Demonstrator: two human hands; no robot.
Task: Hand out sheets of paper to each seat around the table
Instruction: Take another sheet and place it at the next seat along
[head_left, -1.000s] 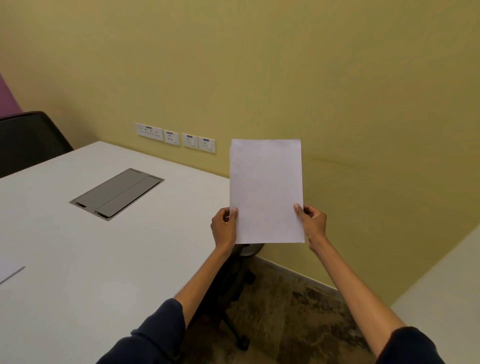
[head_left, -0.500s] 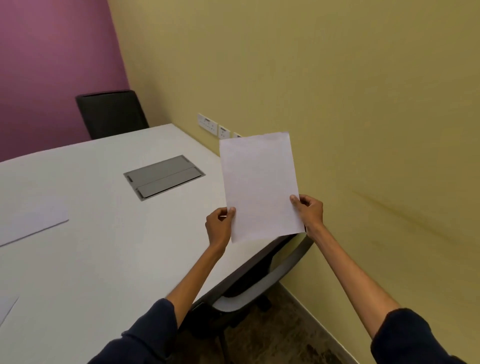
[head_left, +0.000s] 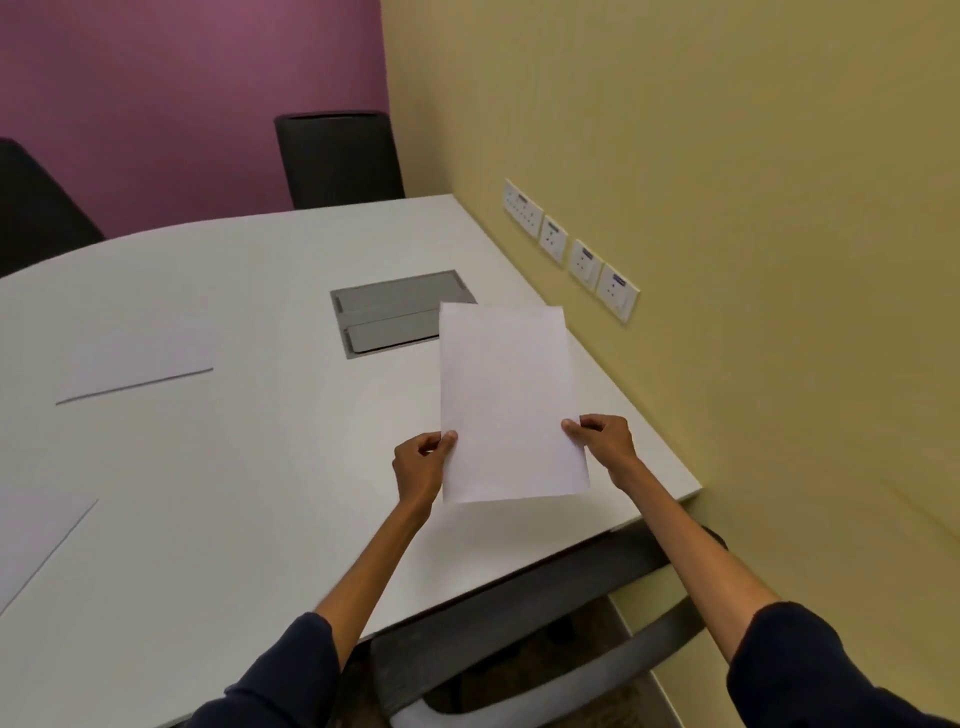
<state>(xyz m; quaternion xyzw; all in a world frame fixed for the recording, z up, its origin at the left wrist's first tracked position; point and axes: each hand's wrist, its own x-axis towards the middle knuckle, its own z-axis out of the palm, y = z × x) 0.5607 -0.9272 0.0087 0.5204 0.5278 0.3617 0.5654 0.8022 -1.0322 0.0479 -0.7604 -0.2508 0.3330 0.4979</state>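
Item one: the held sheet of paper (head_left: 511, 402), white and blank, in portrait orientation, raised above the near right corner of the tabletop (head_left: 234, 493). I hold it by its lower side edges. My left hand (head_left: 421, 467) pinches the left edge, thumb on the facing side; my right hand (head_left: 605, 441) pinches the right edge the same way. Both hands are closed on the paper. Whether its lower edge touches the tabletop I cannot tell.

Item two: the cable hatch (head_left: 395, 312), a grey rectangular panel of two flaps set flush into the tabletop, just beyond the held sheet; the sheet's far left corner overlaps it in view.

Item three: a second sheet (head_left: 140, 358), lying flat on the tabletop, well to the left of the hatch.

Item four: a third sheet (head_left: 36, 535), lying flat at the near left, partly cut off by the frame edge.

Item five: the near chair (head_left: 519, 634), dark seat with a grey armrest, tucked under the tabletop's near right edge, below my forearms.

Item six: the far chair (head_left: 337, 158), black backrest, at the far edge against the purple wall (head_left: 182, 93).

Item seven: another black chair (head_left: 36, 208), at the far left, partly out of frame.

Item eight: a row of four wall sockets (head_left: 571, 249) on the yellow wall (head_left: 727, 156), to the right of the tabletop.
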